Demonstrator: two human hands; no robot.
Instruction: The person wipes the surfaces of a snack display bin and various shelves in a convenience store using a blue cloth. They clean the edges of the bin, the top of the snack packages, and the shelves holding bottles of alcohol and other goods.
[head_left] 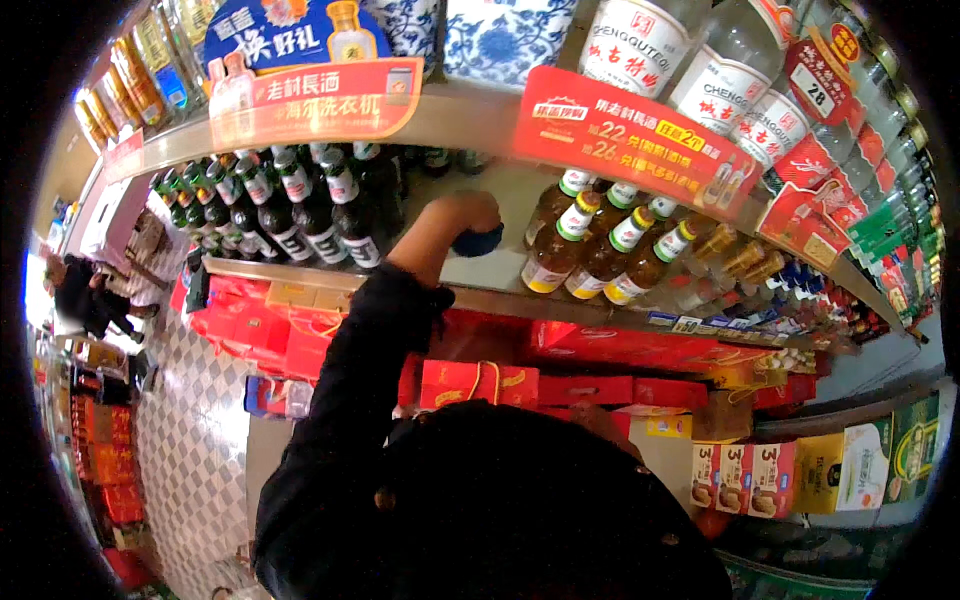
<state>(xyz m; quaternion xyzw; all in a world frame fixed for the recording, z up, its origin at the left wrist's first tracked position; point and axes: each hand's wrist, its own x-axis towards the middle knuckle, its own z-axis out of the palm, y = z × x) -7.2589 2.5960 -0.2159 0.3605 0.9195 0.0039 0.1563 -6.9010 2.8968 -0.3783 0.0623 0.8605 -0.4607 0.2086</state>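
Note:
My left hand (462, 213) reaches into the middle shelf (480, 272), fingers closed over a dark blue cloth (478, 241) that lies against the pale shelf surface. What exactly is bunched under the palm stays partly hidden. To the left of the hand stand rows of dark green bottles (350, 215) with white labels. Brown bottles (562, 245) with green-and-white necks are on its right, a short way off. Low in front of my black jacket, only a bit of my right hand (600, 424) shows; its fingers are hidden.
Overhead, an upper shelf carries clear bottles (640, 45) and blue-and-white containers (505, 40), with red promotional signs (620, 140) along its edge. Red gift boxes (480, 383) sit below. A person (95, 300) is in the tiled aisle (195, 430) at left.

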